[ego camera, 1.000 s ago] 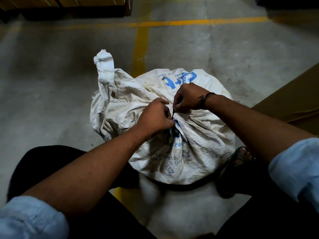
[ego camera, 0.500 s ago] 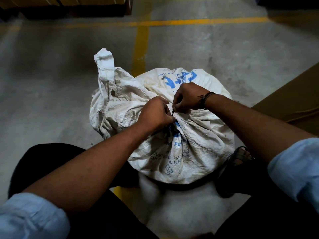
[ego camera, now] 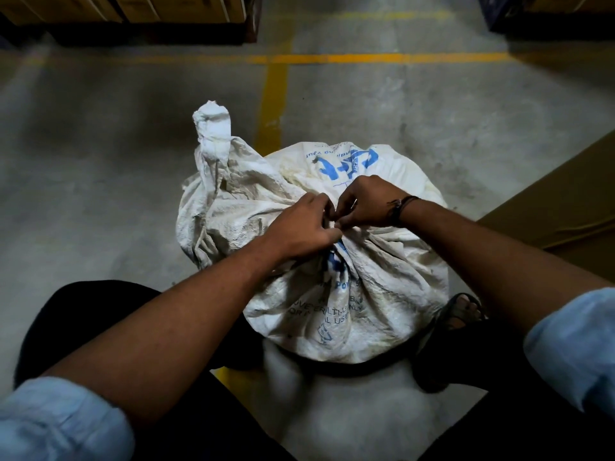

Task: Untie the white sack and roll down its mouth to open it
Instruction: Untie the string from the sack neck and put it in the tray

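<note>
With the sack (ego camera: 332, 261) on the floor (ego camera: 100, 161) between our feet, our left hand (ego camera: 299, 227) has crept up to meet the right hand (ego camera: 362, 202), both now pinching the tie at its gathered mouth, so the knot looks unloosened.

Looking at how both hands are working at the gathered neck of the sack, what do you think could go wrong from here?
1. The left hand and right hand pinch at the same small spot on the gathered neck of the white sack; the tie is hidden under the fingers, so tugging might tighten it.
2. The sack looks full and rounded; it could slump once loosened.
3. The sandalled foot sits against the sack, where contents might spill.
</note>
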The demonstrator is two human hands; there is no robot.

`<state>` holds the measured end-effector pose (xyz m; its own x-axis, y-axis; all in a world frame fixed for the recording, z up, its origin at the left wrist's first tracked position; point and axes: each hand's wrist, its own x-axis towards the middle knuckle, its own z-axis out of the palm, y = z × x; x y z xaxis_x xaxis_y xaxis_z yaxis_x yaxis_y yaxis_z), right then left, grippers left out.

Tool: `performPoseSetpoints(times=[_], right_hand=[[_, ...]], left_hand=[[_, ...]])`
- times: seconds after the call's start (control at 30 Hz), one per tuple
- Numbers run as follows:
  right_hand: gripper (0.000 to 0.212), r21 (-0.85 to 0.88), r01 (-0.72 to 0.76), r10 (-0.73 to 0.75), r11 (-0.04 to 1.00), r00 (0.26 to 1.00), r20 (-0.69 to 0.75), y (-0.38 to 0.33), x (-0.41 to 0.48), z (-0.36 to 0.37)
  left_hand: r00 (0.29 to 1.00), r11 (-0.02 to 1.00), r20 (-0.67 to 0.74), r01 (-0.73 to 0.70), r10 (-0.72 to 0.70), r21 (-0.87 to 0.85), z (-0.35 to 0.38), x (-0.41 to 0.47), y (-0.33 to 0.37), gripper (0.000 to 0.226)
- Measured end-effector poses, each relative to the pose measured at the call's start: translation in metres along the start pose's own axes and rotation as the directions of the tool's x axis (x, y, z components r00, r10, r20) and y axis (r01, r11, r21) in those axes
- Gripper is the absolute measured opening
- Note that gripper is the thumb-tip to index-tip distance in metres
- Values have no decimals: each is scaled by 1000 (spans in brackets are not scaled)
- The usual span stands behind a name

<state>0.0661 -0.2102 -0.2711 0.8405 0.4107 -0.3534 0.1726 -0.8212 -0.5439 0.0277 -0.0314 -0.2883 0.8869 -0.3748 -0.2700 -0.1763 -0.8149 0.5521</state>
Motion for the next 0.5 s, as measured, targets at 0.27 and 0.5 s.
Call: performPoseSetpoints(times=[0.27, 0.5], right_hand=[[5, 247, -75, 107, 966, 987, -120, 14, -6, 5], [7, 578, 12, 111, 816, 978, -177, 15, -15, 17]], left_hand=[[964, 882, 266, 121, 5, -455, -5, 11, -10, 85], [992, 985, -95, -95, 81, -147, 10, 13, -7, 37]])
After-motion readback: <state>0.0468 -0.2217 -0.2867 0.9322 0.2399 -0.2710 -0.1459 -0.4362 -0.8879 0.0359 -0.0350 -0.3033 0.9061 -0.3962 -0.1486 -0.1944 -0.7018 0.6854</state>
